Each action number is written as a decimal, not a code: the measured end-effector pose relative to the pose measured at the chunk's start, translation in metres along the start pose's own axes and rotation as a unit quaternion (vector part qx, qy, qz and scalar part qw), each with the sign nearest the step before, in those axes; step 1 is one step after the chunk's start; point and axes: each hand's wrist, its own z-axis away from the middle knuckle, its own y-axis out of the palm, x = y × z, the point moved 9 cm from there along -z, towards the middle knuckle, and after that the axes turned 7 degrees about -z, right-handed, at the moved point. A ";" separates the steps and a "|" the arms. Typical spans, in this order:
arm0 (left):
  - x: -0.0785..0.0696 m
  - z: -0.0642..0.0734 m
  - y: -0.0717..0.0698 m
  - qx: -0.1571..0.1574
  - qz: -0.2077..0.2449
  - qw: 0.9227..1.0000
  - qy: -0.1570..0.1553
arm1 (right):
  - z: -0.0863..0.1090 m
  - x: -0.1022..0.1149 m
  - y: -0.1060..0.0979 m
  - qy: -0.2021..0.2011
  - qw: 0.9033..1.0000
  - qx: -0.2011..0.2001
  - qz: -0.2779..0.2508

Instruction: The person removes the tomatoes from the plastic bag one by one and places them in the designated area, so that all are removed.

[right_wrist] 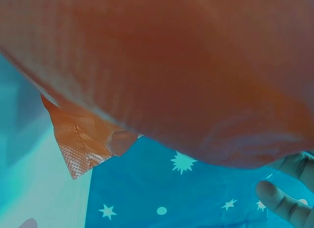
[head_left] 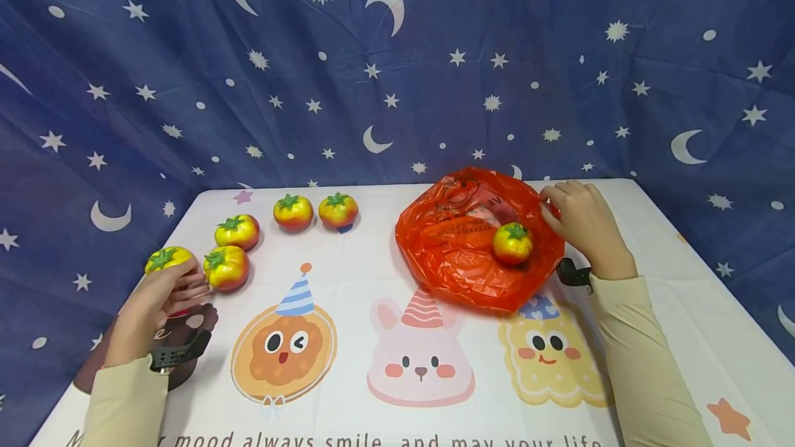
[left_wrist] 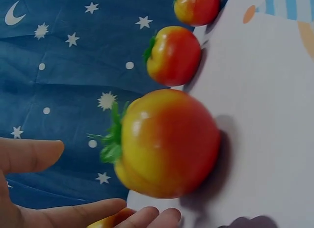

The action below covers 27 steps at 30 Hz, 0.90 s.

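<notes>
My left hand (head_left: 155,299) is at the left of the table, fingers extended and thumb apart, beside a yellow-red tomato (head_left: 169,258) that it partly covers. Just right of the fingertips sits another tomato (head_left: 226,267), large in the left wrist view with its green leafy top. On the right, my right hand (head_left: 584,223) pinches the edge of a red plastic bag (head_left: 435,240). A single tomato (head_left: 513,243) rests against the bag's plastic; whether it lies inside the mouth I cannot tell. Bag plastic (right_wrist: 171,80) fills most of the right wrist view, partly hiding the fingers.
Farther back stand more tomatoes: one (head_left: 237,232) behind the left hand's pair, then two side by side, a left one (head_left: 293,212) and a right one (head_left: 338,210). A white cloth (head_left: 354,336) with cartoon prints covers the table. Behind hangs a blue star-patterned curtain (head_left: 435,88).
</notes>
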 end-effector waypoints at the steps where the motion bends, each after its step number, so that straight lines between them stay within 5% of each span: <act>1: -0.002 0.001 -0.001 -0.002 -0.001 1.000 0.002 | 0.000 0.000 0.000 0.001 1.000 0.001 0.000; 12: -0.017 0.011 -0.012 -0.034 -0.056 0.998 0.006 | 0.000 0.001 0.000 0.005 1.000 0.005 -0.001; 27: -0.056 0.019 0.018 -0.042 -0.075 0.992 0.098 | 0.000 0.001 -0.002 -0.007 1.000 -0.004 0.002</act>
